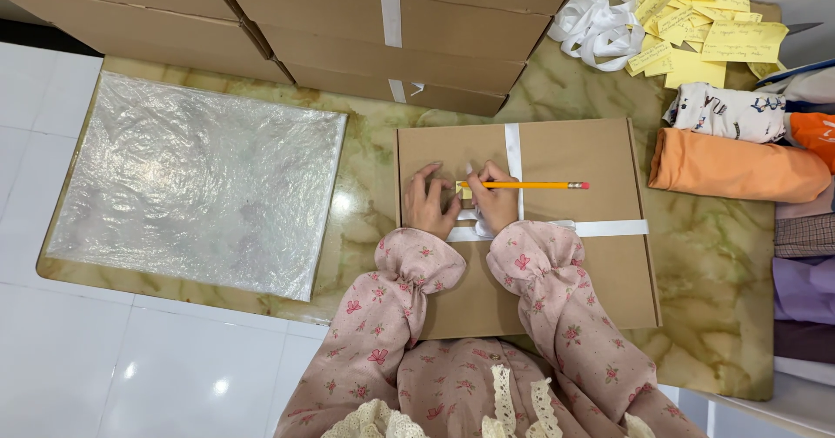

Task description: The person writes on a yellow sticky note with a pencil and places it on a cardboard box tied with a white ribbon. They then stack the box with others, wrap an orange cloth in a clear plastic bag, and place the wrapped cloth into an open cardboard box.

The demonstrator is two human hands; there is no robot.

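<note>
A flat brown cardboard box [574, 168] lies on the marble table, crossed by a white ribbon [609, 227]. My right hand [494, 201] grips an orange pencil [539, 185] with a pink eraser pointing right, its tip on a small yellow note [465, 190] on the lid. My left hand [428, 201] presses flat on the box beside the note, fingers spread. Both arms wear pink floral sleeves.
A clear plastic-wrapped sheet [200, 181] lies at left. Stacked cardboard boxes [383, 29] stand at the back. Loose white ribbon [600, 20] and several yellow notes [704, 33] sit at back right. Rolled and folded fabrics [739, 167] line the right edge.
</note>
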